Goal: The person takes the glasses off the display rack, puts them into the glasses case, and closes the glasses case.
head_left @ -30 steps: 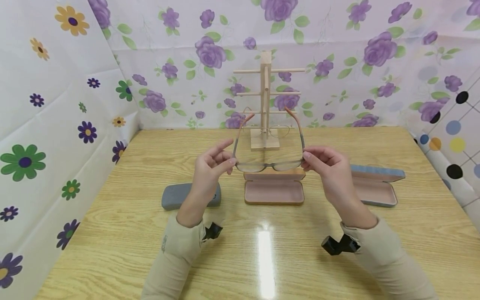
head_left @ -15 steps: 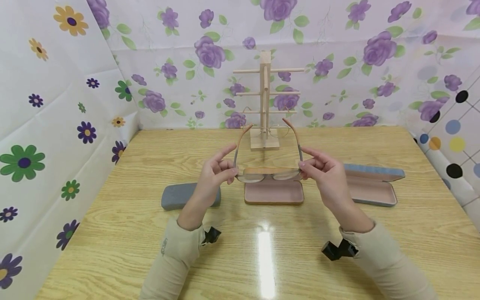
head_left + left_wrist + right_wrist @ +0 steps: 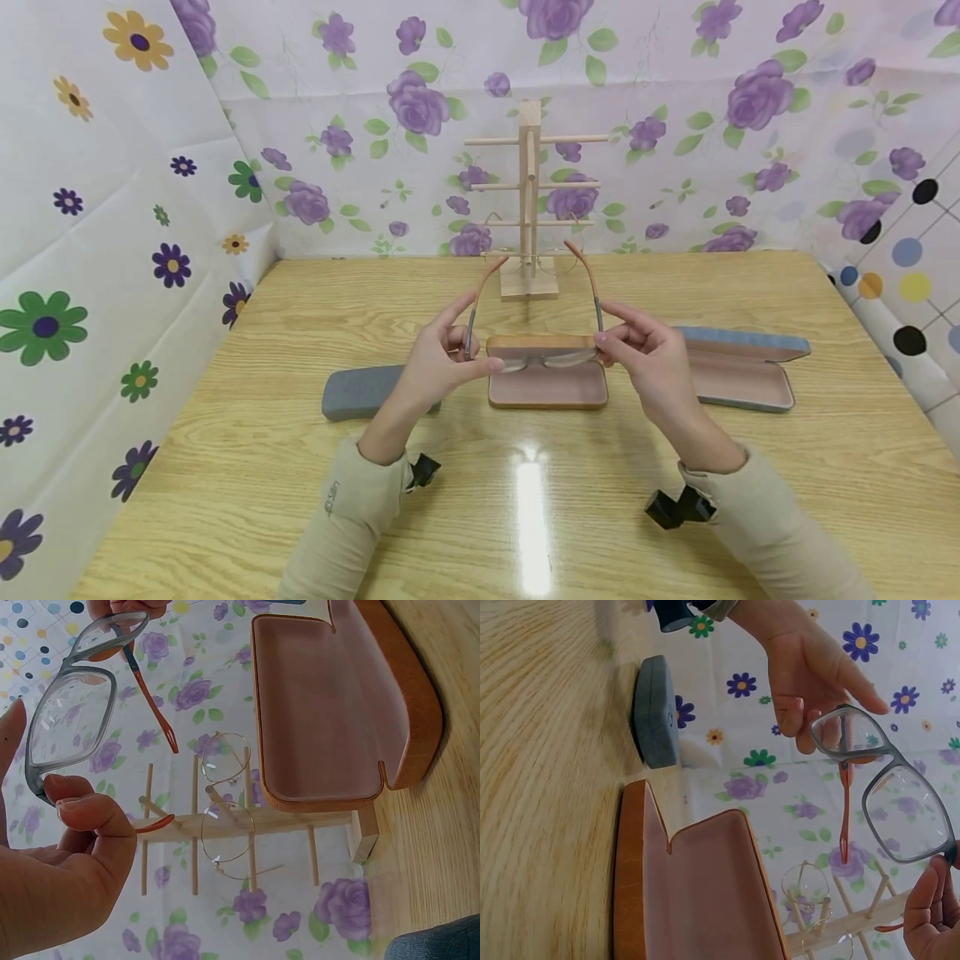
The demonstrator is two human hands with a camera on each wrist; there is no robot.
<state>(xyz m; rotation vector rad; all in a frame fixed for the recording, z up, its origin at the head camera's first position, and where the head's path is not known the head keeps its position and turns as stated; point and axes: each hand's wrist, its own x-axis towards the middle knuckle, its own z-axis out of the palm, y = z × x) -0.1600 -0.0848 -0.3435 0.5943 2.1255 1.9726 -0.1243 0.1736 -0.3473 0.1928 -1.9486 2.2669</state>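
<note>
Head view: left grip (image 3: pixel 437 364), curled, and right grip (image 3: pixel 649 354), pinching, hold glasses (image 3: pixel 567 359) at opposite corners.

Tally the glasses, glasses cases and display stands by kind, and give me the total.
Glasses: 2 (grey-framed pair, gold-framed pair)
Glasses cases: 3 (closed grey case, open brown case, open blue case)
Display stands: 1 (wooden stand)
Total: 6

I can read no word or number: I make out small lettering (image 3: pixel 331 497) on the left sleeve (image 3: pixel 360 508), too blurred to spell, and, from the right wrist, a tiny dark mark (image 3: pixel 670 718) on the grey case (image 3: pixel 654 712), illegible to me
</note>
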